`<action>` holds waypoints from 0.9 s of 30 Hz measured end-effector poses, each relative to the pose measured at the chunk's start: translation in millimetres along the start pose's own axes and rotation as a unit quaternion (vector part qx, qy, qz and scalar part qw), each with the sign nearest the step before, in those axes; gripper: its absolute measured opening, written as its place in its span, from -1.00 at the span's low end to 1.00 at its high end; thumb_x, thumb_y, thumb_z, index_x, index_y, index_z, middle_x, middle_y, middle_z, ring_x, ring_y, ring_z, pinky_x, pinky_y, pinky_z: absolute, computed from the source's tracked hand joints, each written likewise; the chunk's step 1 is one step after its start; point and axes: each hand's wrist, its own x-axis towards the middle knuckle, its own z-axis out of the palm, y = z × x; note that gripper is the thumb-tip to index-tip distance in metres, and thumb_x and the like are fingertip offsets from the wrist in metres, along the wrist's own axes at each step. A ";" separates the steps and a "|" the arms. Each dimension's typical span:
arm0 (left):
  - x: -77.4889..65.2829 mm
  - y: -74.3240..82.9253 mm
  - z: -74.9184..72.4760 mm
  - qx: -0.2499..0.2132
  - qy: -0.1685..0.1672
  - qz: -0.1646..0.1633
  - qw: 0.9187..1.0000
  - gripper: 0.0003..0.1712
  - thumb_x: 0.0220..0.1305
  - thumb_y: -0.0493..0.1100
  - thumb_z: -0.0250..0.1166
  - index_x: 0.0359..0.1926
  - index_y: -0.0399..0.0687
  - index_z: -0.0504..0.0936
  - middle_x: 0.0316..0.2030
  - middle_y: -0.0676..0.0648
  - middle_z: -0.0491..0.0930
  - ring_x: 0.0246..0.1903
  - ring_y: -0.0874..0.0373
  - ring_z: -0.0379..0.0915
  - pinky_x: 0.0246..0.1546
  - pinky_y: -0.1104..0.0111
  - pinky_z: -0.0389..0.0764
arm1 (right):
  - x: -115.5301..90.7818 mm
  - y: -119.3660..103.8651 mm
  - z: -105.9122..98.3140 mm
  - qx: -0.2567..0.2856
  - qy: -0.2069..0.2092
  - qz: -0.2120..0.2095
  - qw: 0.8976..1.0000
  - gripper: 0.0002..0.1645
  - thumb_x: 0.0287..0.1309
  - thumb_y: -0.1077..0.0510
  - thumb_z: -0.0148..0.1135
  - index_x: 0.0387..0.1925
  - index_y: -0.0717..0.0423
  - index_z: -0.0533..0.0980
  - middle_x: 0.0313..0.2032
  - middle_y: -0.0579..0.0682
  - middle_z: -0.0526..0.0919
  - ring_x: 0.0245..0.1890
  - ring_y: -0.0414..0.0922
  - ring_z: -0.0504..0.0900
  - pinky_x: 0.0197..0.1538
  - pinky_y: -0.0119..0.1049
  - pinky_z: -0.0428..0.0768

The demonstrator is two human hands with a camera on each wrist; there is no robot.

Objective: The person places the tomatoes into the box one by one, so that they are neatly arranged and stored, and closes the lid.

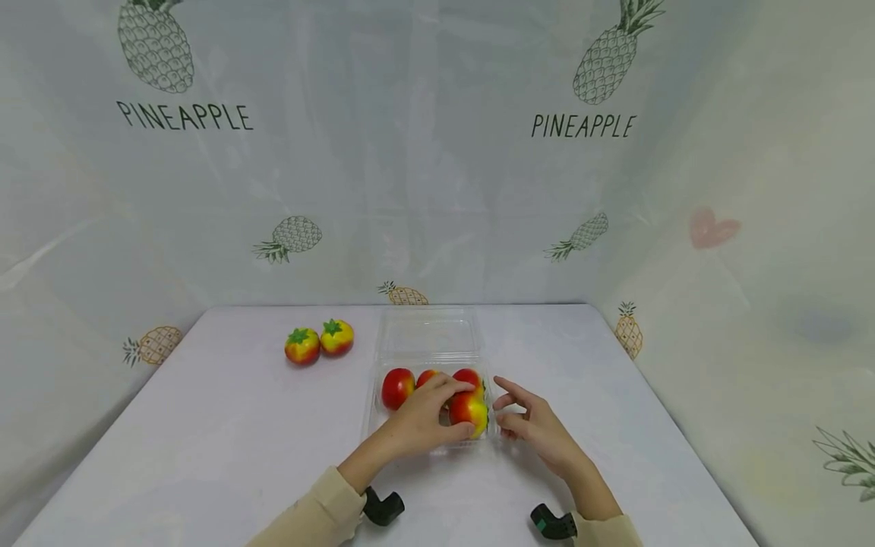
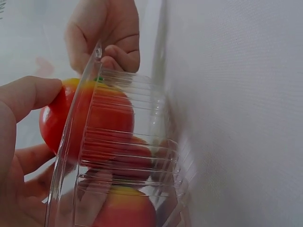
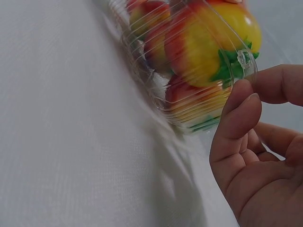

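My left hand grips a red-and-yellow tomato at the front right of a clear plastic clamshell box. The thumb lies on the tomato's near side and the fingers reach over its far side. More red tomatoes, one of them a whole red one at the left, sit in the box, partly hidden by the hand. My right hand is at the box's right side, fingers bent and spread. In the right wrist view its fingertips are right at the rim, near the green leaves.
Two yellow-and-red tomatoes with green leaf tops stand together on the white table, left of the box. The box lid lies open toward the back. A patterned pineapple cloth hangs behind and beside the table.
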 end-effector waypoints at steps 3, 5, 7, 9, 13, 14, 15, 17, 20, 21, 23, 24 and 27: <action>0.1 -0.5 1.0 -0.003 0.001 -0.002 1.000 -0.32 0.32 0.19 0.47 0.40 0.24 0.55 0.26 0.12 0.52 0.16 0.19 0.50 0.25 0.16 0.64 | -0.3 0.0 0.3 -0.001 -0.001 0.000 1.000 -0.17 0.37 0.21 0.29 0.61 0.08 0.27 0.07 0.23 0.52 -0.39 -0.06 0.59 -0.20 -0.38 0.68; -0.1 -0.7 1.6 -0.003 0.002 -0.001 1.000 -0.34 0.31 0.18 0.47 0.38 0.24 0.56 0.26 0.12 0.54 0.18 0.18 0.49 0.26 0.14 0.63 | -0.5 -0.2 0.5 0.001 0.000 0.001 1.000 -0.17 0.37 0.21 0.29 0.60 0.07 0.27 0.07 0.23 0.51 -0.39 -0.07 0.58 -0.21 -0.38 0.68; -0.2 -0.7 2.1 -0.002 0.002 0.001 1.000 -0.37 0.31 0.17 0.48 0.36 0.24 0.56 0.28 0.12 0.55 0.21 0.17 0.48 0.29 0.12 0.62 | -0.6 -0.5 0.7 0.001 0.000 0.001 1.000 -0.17 0.36 0.21 0.30 0.60 0.06 0.27 0.07 0.23 0.51 -0.39 -0.07 0.58 -0.21 -0.38 0.68; -0.6 -0.4 2.2 -0.004 0.001 0.000 1.000 -0.38 0.31 0.17 0.48 0.35 0.25 0.57 0.28 0.12 0.55 0.23 0.16 0.48 0.29 0.10 0.61 | -0.7 -0.8 0.7 0.002 0.000 0.001 1.000 -0.17 0.36 0.21 0.30 0.60 0.05 0.28 0.07 0.22 0.51 -0.39 -0.07 0.57 -0.22 -0.38 0.67; -0.1 -0.7 3.0 -0.001 -0.001 -0.006 1.000 -0.38 0.33 0.18 0.46 0.36 0.26 0.58 0.31 0.11 0.54 0.24 0.15 0.48 0.30 0.09 0.61 | -0.9 -1.0 0.5 0.002 0.002 0.002 1.000 -0.17 0.36 0.21 0.30 0.60 0.06 0.28 0.07 0.22 0.50 -0.39 -0.07 0.57 -0.23 -0.38 0.67; 0.1 -1.0 3.3 -0.001 -0.002 -0.009 1.000 -0.38 0.33 0.19 0.46 0.36 0.27 0.57 0.31 0.11 0.54 0.24 0.15 0.49 0.29 0.09 0.62 | -0.8 -1.0 0.4 0.002 0.002 0.002 1.000 -0.17 0.36 0.22 0.29 0.60 0.06 0.28 0.07 0.22 0.50 -0.39 -0.07 0.57 -0.23 -0.38 0.67; 0.2 -1.2 3.5 -0.001 -0.004 -0.011 1.000 -0.38 0.34 0.20 0.45 0.37 0.27 0.57 0.31 0.11 0.54 0.24 0.15 0.49 0.28 0.10 0.63 | -0.7 -1.1 0.4 0.002 0.002 0.002 1.000 -0.17 0.36 0.22 0.29 0.60 0.06 0.27 0.07 0.22 0.50 -0.39 -0.07 0.57 -0.23 -0.38 0.67; 0.5 -1.8 4.1 0.001 -0.006 -0.016 1.000 -0.37 0.34 0.22 0.45 0.37 0.29 0.57 0.32 0.11 0.54 0.24 0.15 0.49 0.26 0.10 0.65 | -0.6 -1.1 0.2 0.002 0.002 0.002 1.000 -0.17 0.36 0.22 0.29 0.61 0.06 0.27 0.07 0.22 0.51 -0.39 -0.07 0.57 -0.23 -0.38 0.66; 0.0 -2.2 4.5 0.000 -0.008 -0.021 1.000 -0.37 0.34 0.24 0.45 0.37 0.30 0.57 0.32 0.10 0.54 0.23 0.14 0.49 0.25 0.09 0.66 | -0.4 -0.4 -0.1 0.003 0.000 0.000 1.000 -0.17 0.37 0.22 0.29 0.61 0.07 0.27 0.07 0.22 0.50 -0.39 -0.07 0.57 -0.23 -0.38 0.66; -0.2 -2.2 4.6 -0.001 -0.009 -0.022 1.000 -0.36 0.33 0.25 0.45 0.37 0.30 0.57 0.32 0.09 0.54 0.23 0.13 0.50 0.25 0.09 0.66 | -0.3 -0.2 -0.2 0.003 -0.001 0.000 1.000 -0.17 0.37 0.22 0.29 0.61 0.07 0.27 0.07 0.22 0.50 -0.39 -0.08 0.57 -0.23 -0.38 0.66; -0.7 -2.0 4.9 -0.001 -0.009 -0.023 1.000 -0.36 0.34 0.26 0.45 0.38 0.29 0.57 0.33 0.08 0.54 0.24 0.12 0.50 0.26 0.07 0.65 | -0.3 0.3 -0.2 0.004 -0.004 -0.001 1.000 -0.17 0.37 0.21 0.29 0.61 0.08 0.26 0.07 0.23 0.50 -0.39 -0.09 0.56 -0.23 -0.38 0.66; -1.0 -1.8 5.0 0.000 -0.009 -0.023 1.000 -0.35 0.34 0.26 0.45 0.38 0.28 0.57 0.33 0.08 0.54 0.25 0.11 0.50 0.27 0.06 0.64 | -0.3 0.5 -0.2 0.004 -0.005 -0.002 1.000 -0.17 0.37 0.21 0.29 0.61 0.08 0.26 0.07 0.23 0.50 -0.39 -0.09 0.56 -0.23 -0.39 0.66; -1.7 -1.6 5.6 0.004 -0.010 -0.023 1.000 -0.34 0.34 0.27 0.44 0.39 0.28 0.56 0.34 0.07 0.54 0.26 0.10 0.50 0.29 0.04 0.63 | -0.4 0.5 0.0 0.004 -0.007 -0.003 1.000 -0.16 0.37 0.20 0.30 0.61 0.09 0.25 0.07 0.23 0.50 -0.39 -0.09 0.56 -0.23 -0.39 0.66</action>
